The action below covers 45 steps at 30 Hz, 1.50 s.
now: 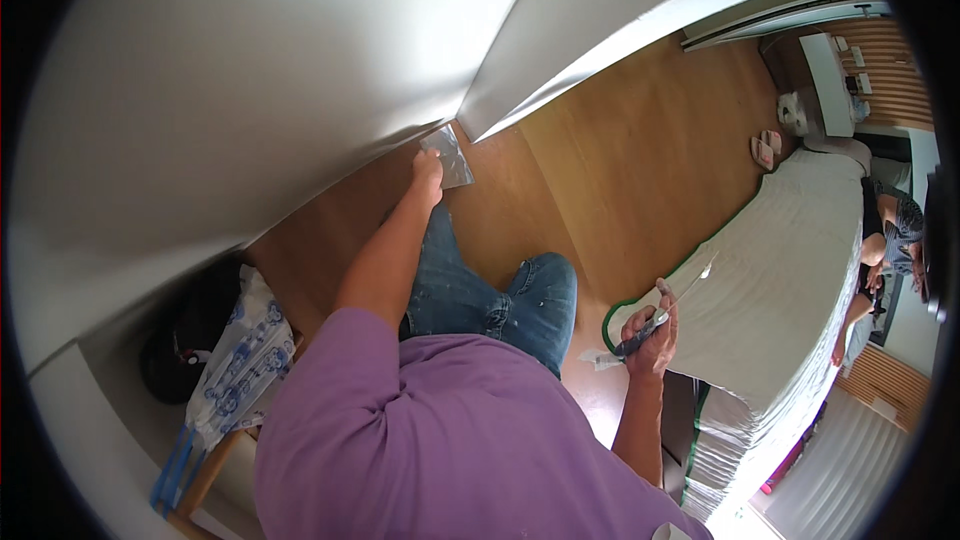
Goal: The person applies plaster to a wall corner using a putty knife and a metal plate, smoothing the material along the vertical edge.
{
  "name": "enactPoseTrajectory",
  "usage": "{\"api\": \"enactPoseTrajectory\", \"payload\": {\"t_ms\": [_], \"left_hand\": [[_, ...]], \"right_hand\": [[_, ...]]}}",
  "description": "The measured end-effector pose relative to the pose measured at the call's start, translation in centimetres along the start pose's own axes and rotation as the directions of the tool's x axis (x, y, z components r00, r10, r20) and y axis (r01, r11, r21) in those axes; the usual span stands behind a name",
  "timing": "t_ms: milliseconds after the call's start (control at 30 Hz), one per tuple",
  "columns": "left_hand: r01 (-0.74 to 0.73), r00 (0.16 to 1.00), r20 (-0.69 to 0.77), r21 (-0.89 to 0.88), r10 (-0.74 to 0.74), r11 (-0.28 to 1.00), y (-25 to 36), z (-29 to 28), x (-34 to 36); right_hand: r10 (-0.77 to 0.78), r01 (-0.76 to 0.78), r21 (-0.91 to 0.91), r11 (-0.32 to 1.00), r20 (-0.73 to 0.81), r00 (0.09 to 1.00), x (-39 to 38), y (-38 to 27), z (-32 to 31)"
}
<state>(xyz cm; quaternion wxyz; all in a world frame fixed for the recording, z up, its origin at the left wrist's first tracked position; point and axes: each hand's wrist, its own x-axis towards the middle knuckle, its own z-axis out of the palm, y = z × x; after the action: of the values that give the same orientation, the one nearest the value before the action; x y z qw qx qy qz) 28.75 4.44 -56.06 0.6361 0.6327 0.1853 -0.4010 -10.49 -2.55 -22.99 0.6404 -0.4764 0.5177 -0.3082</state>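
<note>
Low at the foot of the white wall, my left hand [428, 172] is closed on the edge of a flat grey plate [455, 162] with a shiny, spotted face. The plate is close to the wall corner, just above the wooden floor; whether it touches the wall I cannot tell. On the right, my right hand [655, 338] grips the dark handle of a thin tool [640, 334] that looks like a putty knife. Its narrow blade points up and to the right, with a white blob near the tip. White smears show on my right fingers.
A long seat or bed under a white cover [750, 270] with green edging runs along the right, with a person [885, 230] at its far side. Pale slippers [768, 148] lie on the wooden floor [610, 160]. A blue-patterned cloth [238, 365] hangs at lower left.
</note>
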Motion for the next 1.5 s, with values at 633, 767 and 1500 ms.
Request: {"api": "enactPoseTrajectory", "payload": {"t_ms": [633, 767, 1500], "left_hand": [[0.154, 0.988, -0.041, 0.085, -0.151, 0.984, 0.6, 6.2, 2.8], [0.138, 0.980, 0.135, 0.044, -0.143, 0.989, 2.0, 5.4, 3.7], [0.031, 0.876, 0.479, 0.051, -0.051, 0.998, 11.0, 4.9, -2.1]], "right_hand": [[-0.006, 0.006, -0.019, 1.000, -0.029, 1.000, 0.0, 0.2, -1.0], [0.009, -0.010, -0.023, 1.000, -0.047, 0.999, 0.1, 0.1, -1.3], [-0.118, 0.117, 0.076, 0.990, 0.006, 0.993, -1.1, 0.7, -2.7]]}}
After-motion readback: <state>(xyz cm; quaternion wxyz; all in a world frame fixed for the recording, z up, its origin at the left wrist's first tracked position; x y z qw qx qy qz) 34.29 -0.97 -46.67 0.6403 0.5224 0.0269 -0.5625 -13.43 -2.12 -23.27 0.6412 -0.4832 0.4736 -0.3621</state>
